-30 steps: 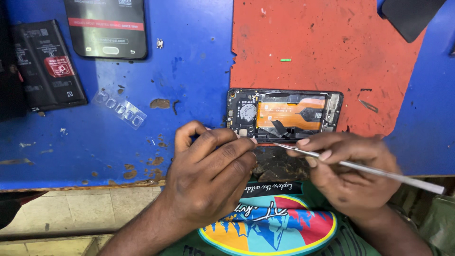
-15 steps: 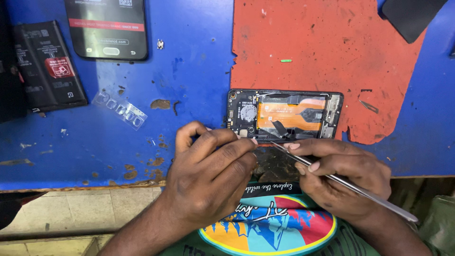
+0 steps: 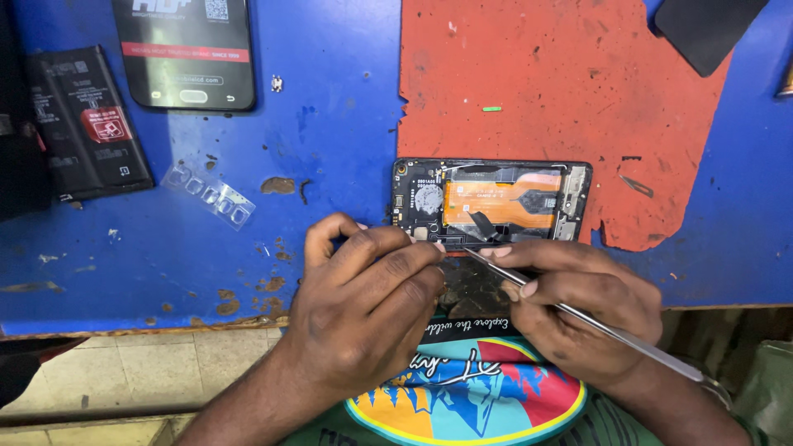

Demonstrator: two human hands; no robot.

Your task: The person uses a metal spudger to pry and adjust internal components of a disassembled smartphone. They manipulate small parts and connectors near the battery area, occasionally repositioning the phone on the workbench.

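Blue bench [image 3: 330, 165]: black battery [image 3: 87, 124], clear strip [image 3: 211, 196] left of opened phone [image 3: 491, 202].

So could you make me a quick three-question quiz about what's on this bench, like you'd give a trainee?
1. True or false: the opened phone lies partly on the red patch of the bench.
2. Which hand holds the thin metal tool? A) left hand B) right hand
3. What lies loose at the far left of the blue bench top?

Key:
1. True.
2. B; its tip points at the phone's near edge.
3. A black battery, beside a dark phone screen panel.
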